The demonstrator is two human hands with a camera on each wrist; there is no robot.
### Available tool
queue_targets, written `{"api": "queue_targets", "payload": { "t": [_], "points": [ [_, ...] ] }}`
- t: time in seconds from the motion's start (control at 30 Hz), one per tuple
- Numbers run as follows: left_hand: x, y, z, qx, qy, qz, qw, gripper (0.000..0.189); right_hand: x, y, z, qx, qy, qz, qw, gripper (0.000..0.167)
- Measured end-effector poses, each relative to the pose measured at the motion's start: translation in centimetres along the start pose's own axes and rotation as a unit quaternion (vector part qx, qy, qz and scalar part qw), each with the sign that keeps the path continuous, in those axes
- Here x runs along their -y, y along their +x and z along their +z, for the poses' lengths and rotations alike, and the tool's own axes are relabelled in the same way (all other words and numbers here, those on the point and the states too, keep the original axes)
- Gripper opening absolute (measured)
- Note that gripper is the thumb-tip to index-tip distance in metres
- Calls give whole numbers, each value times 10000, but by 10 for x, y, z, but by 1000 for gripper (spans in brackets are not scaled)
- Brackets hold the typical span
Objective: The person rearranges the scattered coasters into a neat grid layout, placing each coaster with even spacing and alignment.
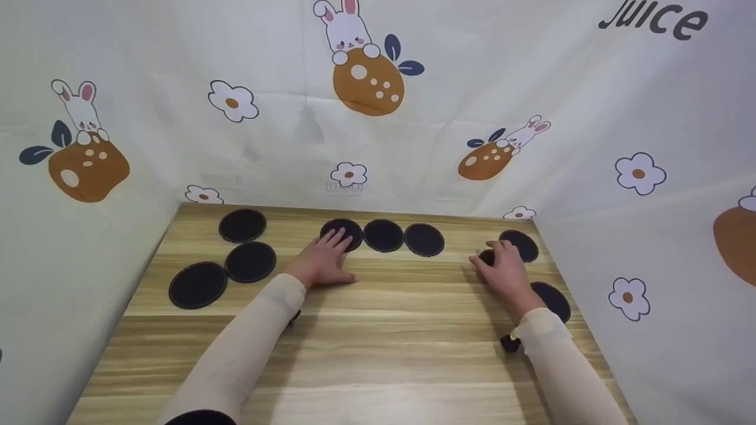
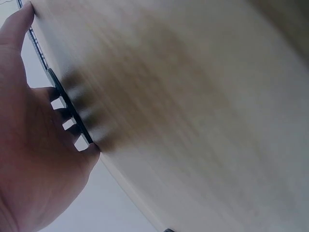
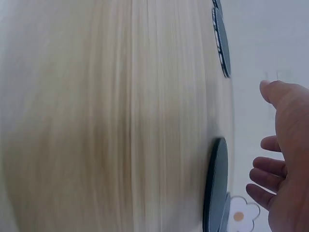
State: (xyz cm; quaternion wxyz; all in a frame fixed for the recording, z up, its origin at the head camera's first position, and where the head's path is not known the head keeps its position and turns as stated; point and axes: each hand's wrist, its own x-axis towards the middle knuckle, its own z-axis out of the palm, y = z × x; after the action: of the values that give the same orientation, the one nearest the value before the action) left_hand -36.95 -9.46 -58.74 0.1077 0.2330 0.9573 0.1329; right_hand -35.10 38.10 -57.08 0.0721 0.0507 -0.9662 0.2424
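With its fingers spread, my left hand (image 1: pixel 322 260) rests its fingertips on a black round coaster (image 1: pixel 348 227), the leftmost of three in a touching row at the back. In the left wrist view, the fingers of that hand (image 2: pixel 34 140) lie across the thin dark coaster (image 2: pixel 70 104), and its thumb touches the tabletop. My right hand (image 1: pixel 507 273) hovers over another black coaster (image 1: pixel 486 257), which it partly hides. The right wrist view shows this hand (image 3: pixel 292 150) with loosely bent fingers, apart from the nearest coaster (image 3: pixel 216 188).
Three more coasters, one of them nearest the front (image 1: pixel 198 285), lie at the left of the wooden table (image 1: pixel 378 354). Beyond the right hand are a back coaster (image 1: pixel 522 245) and a side coaster (image 1: pixel 553 302). A patterned cloth (image 1: pixel 277 141) encloses the back and sides.
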Motion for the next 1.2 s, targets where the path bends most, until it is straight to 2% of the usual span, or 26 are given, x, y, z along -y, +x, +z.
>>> {"api": "queue_targets", "payload": {
  "t": [0.13, 0.37, 0.63, 0.9, 1.2],
  "points": [
    [-1, 0, -1, 12, 52, -16, 10000, 114, -8, -7, -7, -61, -48, 98, 9999, 76],
    [-3, -3, -2, -64, -1, 5, 10000, 113, -17, -19, -20, -107, -110, 7, 9999, 82],
    [-3, -4, -3, -71, 3, 84, 9999, 113, -23, -26, -26, -240, -92, 60, 9997, 85],
    [-1, 0, -2, 96, 39, 9, 9999, 116, -30, -29, -33, -10, 8, 287, 9996, 95],
    [3, 6, 3, 72, 36, 0, 10000, 118, -29, -31, -33, 69, -127, 380, 9992, 98]
  ]
}}
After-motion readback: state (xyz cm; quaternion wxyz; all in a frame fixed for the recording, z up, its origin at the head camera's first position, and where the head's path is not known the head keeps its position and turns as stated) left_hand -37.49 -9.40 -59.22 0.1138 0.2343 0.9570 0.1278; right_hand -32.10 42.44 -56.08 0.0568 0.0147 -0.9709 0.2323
